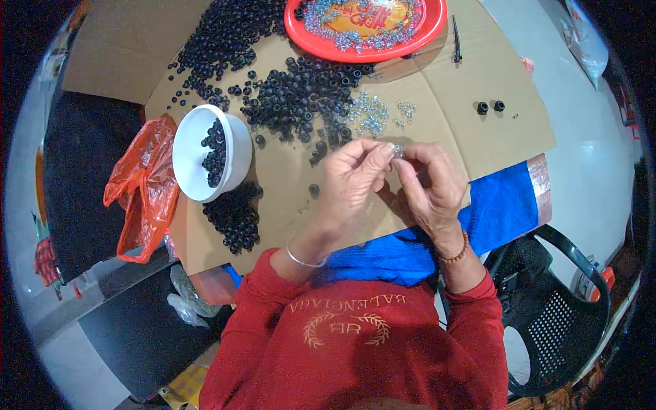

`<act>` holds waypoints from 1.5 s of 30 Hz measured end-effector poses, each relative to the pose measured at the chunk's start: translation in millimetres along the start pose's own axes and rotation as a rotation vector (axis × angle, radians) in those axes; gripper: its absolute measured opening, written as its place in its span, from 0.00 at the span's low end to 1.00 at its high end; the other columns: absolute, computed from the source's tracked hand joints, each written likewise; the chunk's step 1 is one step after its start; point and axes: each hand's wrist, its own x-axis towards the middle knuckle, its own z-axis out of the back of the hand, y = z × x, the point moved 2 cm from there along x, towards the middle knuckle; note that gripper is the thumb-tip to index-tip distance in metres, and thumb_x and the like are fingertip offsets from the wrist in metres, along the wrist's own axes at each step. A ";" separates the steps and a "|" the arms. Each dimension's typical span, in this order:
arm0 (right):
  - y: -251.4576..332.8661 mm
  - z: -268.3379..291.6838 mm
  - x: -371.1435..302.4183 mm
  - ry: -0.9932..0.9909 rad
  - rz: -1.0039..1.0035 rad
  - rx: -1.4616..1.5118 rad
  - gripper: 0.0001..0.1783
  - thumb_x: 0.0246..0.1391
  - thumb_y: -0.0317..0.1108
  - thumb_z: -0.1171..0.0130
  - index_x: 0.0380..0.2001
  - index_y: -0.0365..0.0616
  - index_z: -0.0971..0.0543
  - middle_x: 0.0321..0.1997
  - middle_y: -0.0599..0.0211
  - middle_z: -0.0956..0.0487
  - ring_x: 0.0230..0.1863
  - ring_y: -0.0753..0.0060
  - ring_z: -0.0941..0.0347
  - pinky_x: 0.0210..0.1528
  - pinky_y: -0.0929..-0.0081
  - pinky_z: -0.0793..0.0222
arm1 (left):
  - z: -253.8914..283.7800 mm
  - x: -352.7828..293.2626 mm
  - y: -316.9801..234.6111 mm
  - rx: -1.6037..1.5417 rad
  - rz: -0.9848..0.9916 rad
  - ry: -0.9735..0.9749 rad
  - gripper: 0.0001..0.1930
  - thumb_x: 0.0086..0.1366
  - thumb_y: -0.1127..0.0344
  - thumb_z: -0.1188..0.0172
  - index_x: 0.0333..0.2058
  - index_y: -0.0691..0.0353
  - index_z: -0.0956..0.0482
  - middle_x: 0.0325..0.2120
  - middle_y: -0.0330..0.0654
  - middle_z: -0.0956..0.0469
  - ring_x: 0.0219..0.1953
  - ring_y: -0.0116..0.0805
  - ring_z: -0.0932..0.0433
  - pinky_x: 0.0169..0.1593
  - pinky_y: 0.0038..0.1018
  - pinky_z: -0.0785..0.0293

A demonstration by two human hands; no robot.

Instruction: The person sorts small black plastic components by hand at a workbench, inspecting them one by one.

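Observation:
My left hand [352,179] and my right hand [430,184] meet over a sheet of cardboard [478,75], fingertips pinched together on a tiny shiny metal part [398,150]. Just beyond my fingers lies a small heap of silvery metal parts [372,116]. A large spread of black rubber rings [301,92] covers the cardboard further back. A white bowl [188,154], tipped on its side at the left, holds more black rings. Another pile of black rings [236,219] lies below the bowl.
A red round tray [301,34] with metal parts stands at the far edge. Two separate black rings [490,106] lie at the right. An orange plastic bag [143,188] hangs left of the bowl. A blue cloth [506,205] covers the table's near edge. A black chair [567,307] stands at right.

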 end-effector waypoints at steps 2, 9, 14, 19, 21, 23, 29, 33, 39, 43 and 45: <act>-0.1 0.1 0.7 0.016 0.031 -0.051 0.09 0.40 0.19 0.39 0.28 0.38 0.25 0.23 0.65 0.26 0.20 0.78 0.32 0.21 0.83 0.38 | 1.3 1.4 -2.4 -0.033 0.036 0.010 0.09 0.61 0.65 0.45 0.32 0.66 0.24 0.20 0.31 0.30 0.20 0.16 0.36 0.23 0.13 0.39; -7.0 -1.6 -0.2 -0.010 0.213 -0.131 0.08 0.40 0.18 0.41 0.27 0.38 0.26 0.22 0.61 0.29 0.20 0.67 0.33 0.21 0.77 0.39 | 2.3 0.7 -9.6 -0.049 0.141 0.074 0.08 0.60 0.66 0.44 0.31 0.66 0.24 0.20 0.33 0.29 0.21 0.17 0.34 0.24 0.15 0.37; -2.8 0.9 -1.5 0.042 0.033 -0.051 0.07 0.42 0.22 0.43 0.28 0.37 0.28 0.21 0.59 0.31 0.21 0.61 0.35 0.25 0.71 0.38 | -5.6 -4.7 -9.2 0.218 -0.086 -0.016 0.06 0.59 0.69 0.43 0.31 0.67 0.24 0.21 0.33 0.28 0.23 0.18 0.33 0.26 0.17 0.33; -8.1 4.3 -8.7 0.173 -0.616 0.567 0.05 0.56 0.29 0.49 0.32 0.38 0.28 0.24 0.78 0.30 0.24 0.91 0.38 0.24 0.90 0.41 | -5.3 -0.7 -5.3 0.589 -0.648 -0.075 0.03 0.56 0.74 0.42 0.30 0.66 0.25 0.24 0.36 0.28 0.26 0.21 0.31 0.27 0.19 0.34; -7.6 3.0 -7.5 0.171 -0.611 0.581 0.05 0.56 0.29 0.48 0.33 0.39 0.28 0.24 0.78 0.30 0.24 0.90 0.38 0.24 0.91 0.41 | -6.5 -3.6 -6.2 0.482 -0.481 -0.067 0.03 0.56 0.75 0.42 0.30 0.66 0.25 0.25 0.36 0.28 0.26 0.21 0.31 0.27 0.18 0.34; -6.5 5.4 -6.7 0.167 -0.607 0.586 0.06 0.56 0.30 0.48 0.34 0.39 0.28 0.24 0.78 0.30 0.24 0.90 0.38 0.25 0.91 0.41 | -7.1 -2.8 -4.5 0.367 -0.315 -0.054 0.03 0.56 0.76 0.42 0.30 0.66 0.25 0.26 0.37 0.28 0.26 0.21 0.31 0.28 0.18 0.34; -12.9 4.2 -7.4 0.224 -0.713 0.681 0.07 0.56 0.32 0.49 0.33 0.39 0.28 0.24 0.77 0.30 0.25 0.89 0.37 0.27 0.89 0.41 | -3.3 0.7 -2.0 0.402 -0.460 0.002 0.04 0.57 0.76 0.43 0.32 0.67 0.26 0.27 0.38 0.28 0.27 0.21 0.30 0.29 0.17 0.32; -18.7 -0.1 -10.7 0.233 -0.825 1.036 0.07 0.56 0.31 0.49 0.33 0.39 0.29 0.24 0.74 0.31 0.26 0.86 0.37 0.29 0.86 0.39 | -4.8 -1.2 -3.5 0.308 -0.354 0.040 0.04 0.57 0.76 0.44 0.33 0.67 0.26 0.28 0.37 0.28 0.28 0.21 0.29 0.31 0.17 0.31; -16.7 -2.1 -9.4 0.233 -0.794 1.027 0.06 0.56 0.31 0.50 0.34 0.38 0.29 0.25 0.74 0.31 0.24 0.87 0.37 0.25 0.87 0.40 | 0.9 -0.7 -4.0 0.191 -0.214 0.074 0.05 0.58 0.76 0.45 0.35 0.67 0.26 0.29 0.36 0.26 0.30 0.21 0.27 0.32 0.17 0.29; -6.2 0.9 -9.6 0.211 -0.587 0.548 0.05 0.56 0.28 0.50 0.35 0.38 0.30 0.24 0.76 0.31 0.21 0.89 0.38 0.22 0.90 0.42 | 0.4 0.1 -5.1 0.221 -0.262 0.065 0.06 0.60 0.74 0.45 0.36 0.68 0.26 0.28 0.37 0.25 0.29 0.20 0.27 0.31 0.16 0.29; -13.6 1.6 -12.8 0.207 -0.412 0.362 0.06 0.55 0.26 0.49 0.36 0.38 0.30 0.24 0.76 0.31 0.22 0.91 0.38 0.23 0.91 0.43 | -0.4 0.6 -11.2 0.155 -0.164 0.092 0.06 0.60 0.73 0.45 0.35 0.69 0.25 0.28 0.37 0.25 0.28 0.19 0.28 0.30 0.16 0.29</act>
